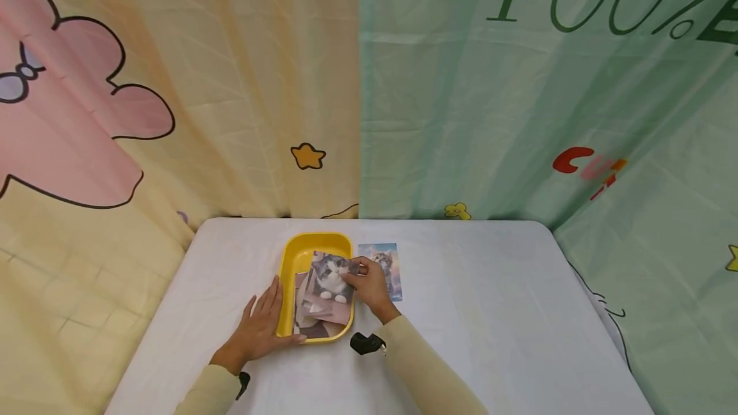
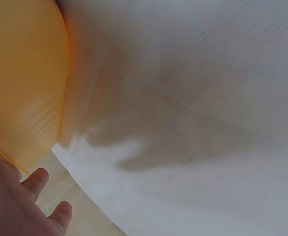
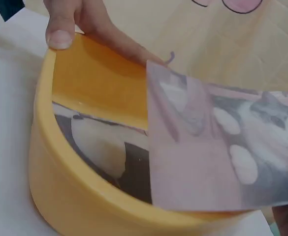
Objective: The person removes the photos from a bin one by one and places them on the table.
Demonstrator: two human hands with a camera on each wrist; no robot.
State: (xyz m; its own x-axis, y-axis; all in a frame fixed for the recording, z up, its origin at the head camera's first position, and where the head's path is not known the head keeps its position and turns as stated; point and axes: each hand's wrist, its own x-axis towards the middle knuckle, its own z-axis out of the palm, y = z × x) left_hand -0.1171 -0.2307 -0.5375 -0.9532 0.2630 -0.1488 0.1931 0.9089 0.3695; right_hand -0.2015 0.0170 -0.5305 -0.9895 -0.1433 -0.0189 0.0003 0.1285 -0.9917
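Observation:
My right hand (image 1: 370, 284) pinches the right edge of a card with a grey-and-white cat picture (image 1: 332, 277), which is held over a yellow tray (image 1: 300, 245). In the right wrist view this cat card (image 3: 198, 157) is tilted above the tray's rim, with the fingertips just in view at the right edge. Another picture card (image 3: 99, 147) lies inside the tray, partly covered. My left hand (image 1: 262, 322) rests against the tray's left side, fingers straight and thumb at the near rim. In the left wrist view, part of that hand (image 2: 16, 211) shows beside the yellow wall.
A card with a kitten on a pastel sky (image 1: 394, 274) lies on the white tabletop (image 1: 490, 312), right of the tray and partly behind my right hand. Printed curtains (image 1: 259, 82) hang behind the table and at its sides.

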